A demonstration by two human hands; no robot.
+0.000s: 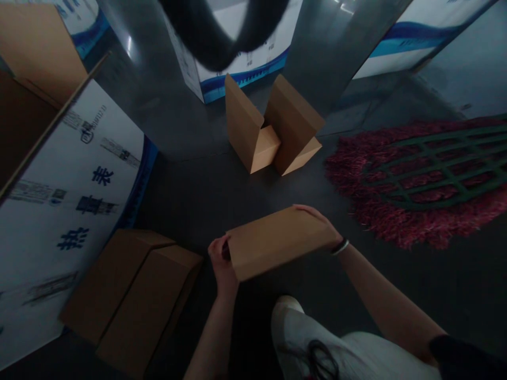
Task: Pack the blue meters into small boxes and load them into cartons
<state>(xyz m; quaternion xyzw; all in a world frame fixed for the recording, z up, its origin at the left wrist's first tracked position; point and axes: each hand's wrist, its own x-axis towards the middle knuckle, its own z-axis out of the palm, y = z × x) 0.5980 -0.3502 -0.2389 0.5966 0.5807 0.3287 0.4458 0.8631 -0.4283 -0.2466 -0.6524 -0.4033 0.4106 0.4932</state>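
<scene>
A plain brown cardboard box [277, 240] is held between my two hands above the dark floor, tilted up toward its right end. My left hand [222, 258] grips its left end, fingers curled around a dark gap at the edge. My right hand [322, 224] wraps the far right corner, its fingers along the top edge and partly hidden by the box. Beyond it, two open brown boxes [253, 132] stand on the floor with their lids raised. To the left lie two closed brown boxes [138, 295] side by side.
A large white and blue carton [106, 174] stands open at the left. Another printed carton [245, 68] is at the back, partly covered by a blurred dark loop [222, 53]. A red mop head with a green grid [428, 179] lies right. My shoe [289, 306] is below.
</scene>
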